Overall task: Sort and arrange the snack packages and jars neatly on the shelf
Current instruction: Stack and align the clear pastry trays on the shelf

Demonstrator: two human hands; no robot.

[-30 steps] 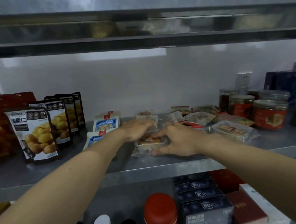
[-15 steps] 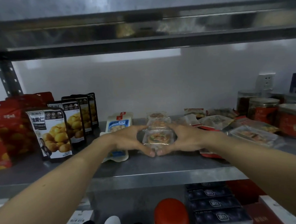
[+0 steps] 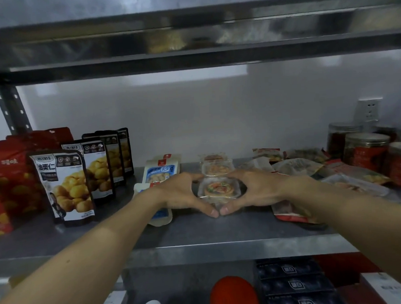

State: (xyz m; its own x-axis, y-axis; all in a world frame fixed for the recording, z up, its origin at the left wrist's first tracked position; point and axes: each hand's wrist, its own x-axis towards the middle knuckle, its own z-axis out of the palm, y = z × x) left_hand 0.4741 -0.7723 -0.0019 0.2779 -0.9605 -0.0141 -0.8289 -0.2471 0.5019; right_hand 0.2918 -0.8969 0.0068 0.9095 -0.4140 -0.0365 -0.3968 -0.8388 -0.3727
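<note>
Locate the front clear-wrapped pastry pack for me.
In the head view the pastry pack sits centrally on the shelf, held between the left hand and right hand, directly in front of a matching pack and right of the blue-and-white packets.

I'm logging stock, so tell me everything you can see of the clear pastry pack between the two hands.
The clear pastry pack is a see-through plastic wrapper holding a round golden pastry with a reddish-green top. It rests on the metal shelf, in front of similar packs. The left hand and right hand cup its sides, thumbs meeting in front.
</note>
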